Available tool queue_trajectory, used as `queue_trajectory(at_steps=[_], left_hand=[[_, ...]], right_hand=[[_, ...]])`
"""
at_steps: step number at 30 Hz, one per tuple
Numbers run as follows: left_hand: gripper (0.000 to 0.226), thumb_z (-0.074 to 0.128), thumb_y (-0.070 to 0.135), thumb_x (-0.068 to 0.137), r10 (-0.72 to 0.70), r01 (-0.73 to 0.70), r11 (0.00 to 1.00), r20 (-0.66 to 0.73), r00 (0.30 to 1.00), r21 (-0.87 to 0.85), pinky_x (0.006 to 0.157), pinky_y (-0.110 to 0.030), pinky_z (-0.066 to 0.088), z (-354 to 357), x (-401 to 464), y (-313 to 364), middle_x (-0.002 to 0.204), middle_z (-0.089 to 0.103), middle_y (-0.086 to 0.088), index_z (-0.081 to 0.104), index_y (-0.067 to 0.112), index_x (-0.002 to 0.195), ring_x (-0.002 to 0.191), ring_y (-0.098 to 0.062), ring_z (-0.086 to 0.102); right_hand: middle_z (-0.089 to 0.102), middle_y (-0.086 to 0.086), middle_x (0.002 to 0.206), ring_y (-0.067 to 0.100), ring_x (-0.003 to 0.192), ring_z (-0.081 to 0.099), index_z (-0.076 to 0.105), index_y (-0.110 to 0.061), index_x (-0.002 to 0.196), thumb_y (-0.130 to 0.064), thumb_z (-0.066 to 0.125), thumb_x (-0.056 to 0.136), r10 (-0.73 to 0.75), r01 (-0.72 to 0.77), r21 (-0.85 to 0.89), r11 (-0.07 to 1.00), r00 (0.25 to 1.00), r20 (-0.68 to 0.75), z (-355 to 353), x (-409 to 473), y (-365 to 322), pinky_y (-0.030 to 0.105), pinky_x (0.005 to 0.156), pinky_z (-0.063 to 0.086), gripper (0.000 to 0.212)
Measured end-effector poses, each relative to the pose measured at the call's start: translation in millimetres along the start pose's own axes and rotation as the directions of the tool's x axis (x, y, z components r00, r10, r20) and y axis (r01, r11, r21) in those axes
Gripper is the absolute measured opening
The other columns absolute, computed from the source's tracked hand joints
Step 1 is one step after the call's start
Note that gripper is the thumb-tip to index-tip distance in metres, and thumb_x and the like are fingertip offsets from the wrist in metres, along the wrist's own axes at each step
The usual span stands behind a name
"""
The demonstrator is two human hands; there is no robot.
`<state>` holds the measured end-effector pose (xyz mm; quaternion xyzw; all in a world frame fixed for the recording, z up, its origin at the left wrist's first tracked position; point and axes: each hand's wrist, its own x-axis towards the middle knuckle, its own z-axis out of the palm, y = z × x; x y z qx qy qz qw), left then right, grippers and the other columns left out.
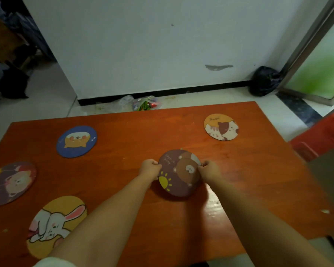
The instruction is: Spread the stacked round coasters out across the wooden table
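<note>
A brown round coaster with a bear and a yellow sun [178, 173] is in the middle of the wooden table [143, 132]. My left hand [149, 168] pinches its left edge and my right hand [210, 170] pinches its right edge. I cannot tell whether more coasters lie under it. Four other coasters lie flat and apart: a blue one with an orange dog [76, 141], a dark purple one with a pale animal [12, 183], a yellow one with a white rabbit [55, 224] partly behind my left forearm, and an orange one with cats [221, 126] at the far right.
The table's far edge faces a white wall with a black baseboard. Plastic bags [141, 104] lie on the floor behind the table, and a black bag [264, 80] sits by a door frame. A red object [320, 135] stands off the table's right side.
</note>
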<state>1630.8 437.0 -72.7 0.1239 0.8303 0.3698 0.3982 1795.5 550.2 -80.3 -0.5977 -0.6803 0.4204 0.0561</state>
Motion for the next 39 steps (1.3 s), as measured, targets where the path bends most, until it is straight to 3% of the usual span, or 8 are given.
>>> queue_trajectory(at_steps=[11, 15, 19, 23, 26, 30, 35, 39], left_hand=[[0.03, 0.055, 0.009, 0.093, -0.005, 0.004, 1.0, 0.082, 0.997, 0.003, 0.047, -0.021, 0.044, 158, -73, 33, 0.078, 0.053, -0.007, 0.044, 0.016, 0.066, 0.081, -0.022, 0.054], [0.034, 0.055, 0.008, 0.092, -0.025, 0.025, 0.999, 0.032, 0.999, 0.02, 0.046, -0.021, 0.045, 207, -94, 34, 0.069, 0.052, -0.006, 0.043, 0.017, 0.062, 0.058, -0.017, 0.051], [0.038, 0.058, 0.008, 0.089, -0.004, 0.005, 0.995, -0.015, 1.0, 0.099, 0.074, -0.035, 0.053, 233, -104, 30, 0.077, 0.06, -0.012, 0.042, 0.02, 0.058, 0.071, -0.026, 0.058], [0.039, 0.061, 0.018, 0.089, 0.053, -0.032, 0.953, -0.06, 0.997, 0.3, 0.076, -0.034, 0.046, 241, -105, 20, 0.088, 0.061, -0.012, 0.038, 0.023, 0.057, 0.086, -0.026, 0.058], [0.025, 0.062, 0.023, 0.088, 0.049, -0.005, 0.917, -0.1, 0.994, 0.4, 0.073, -0.033, 0.045, 247, -105, 11, 0.094, 0.065, -0.011, 0.045, 0.017, 0.071, 0.095, -0.031, 0.062], [0.018, 0.064, 0.023, 0.085, 0.076, -0.006, 0.908, -0.15, 0.986, 0.419, 0.082, -0.037, 0.049, 246, -103, 3, 0.108, 0.065, -0.012, 0.053, 0.014, 0.097, 0.105, -0.032, 0.061], [0.012, 0.059, 0.015, 0.088, 0.143, -0.102, 0.929, -0.092, 0.985, 0.355, 0.076, -0.035, 0.048, 229, -114, 2, 0.09, 0.059, -0.008, 0.048, 0.018, 0.084, 0.089, -0.027, 0.059], [0.023, 0.054, 0.008, 0.092, 0.031, -0.039, 0.995, 0.092, 0.995, 0.086, 0.055, -0.028, 0.041, 199, -139, -32, 0.065, 0.056, -0.004, 0.052, 0.018, 0.071, 0.058, -0.02, 0.053]], right_hand=[[0.046, 0.005, 0.062, 0.029, 0.075, 0.046, 0.04, -0.014, 0.06, -0.01, 0.055, 0.089, 0.004, -0.001, -0.122, 0.993, 1.0, 0.024, -128, 29, 125, 0.036, 0.067, 0.035, 0.034], [0.062, 0.022, 0.083, 0.034, 0.081, 0.054, 0.053, -0.003, 0.077, -0.012, 0.056, 0.09, -0.011, 0.026, -0.171, 0.985, 0.996, 0.087, -161, 38, 159, 0.043, 0.074, 0.044, 0.016], [0.068, 0.027, 0.102, 0.039, 0.096, 0.062, 0.05, -0.007, 0.082, -0.015, 0.057, 0.091, -0.022, 0.046, -0.215, 0.976, 0.993, 0.116, -175, 44, 182, 0.034, 0.07, 0.041, 0.014], [0.067, 0.024, 0.103, 0.037, 0.093, 0.06, 0.047, -0.008, 0.083, -0.017, 0.057, 0.09, -0.03, 0.061, -0.245, 0.968, 0.991, 0.127, -175, 44, 195, 0.031, 0.067, 0.036, 0.014], [0.065, 0.02, 0.105, 0.03, 0.082, 0.052, 0.052, -0.007, 0.094, -0.022, 0.057, 0.091, -0.034, 0.075, -0.299, 0.951, 0.989, 0.141, -171, 41, 200, 0.033, 0.066, 0.037, 0.016], [0.058, 0.018, 0.117, 0.035, 0.099, 0.058, 0.053, -0.007, 0.108, -0.029, 0.059, 0.09, -0.103, 0.142, -0.395, 0.907, 0.987, 0.119, -168, 41, 202, 0.04, 0.073, 0.044, 0.029], [0.058, 0.017, 0.123, 0.03, 0.098, 0.06, 0.05, -0.006, 0.127, -0.032, 0.06, 0.091, -0.098, 0.119, -0.229, 0.966, 0.99, 0.101, -187, 36, 193, 0.039, 0.081, 0.05, 0.045], [0.066, 0.017, 0.106, 0.027, 0.096, 0.063, 0.062, -0.006, 0.112, -0.016, 0.061, 0.091, -0.24, 0.243, 0.076, 0.967, 0.97, -0.048, -261, 32, 172, 0.039, 0.076, 0.053, 0.023]])
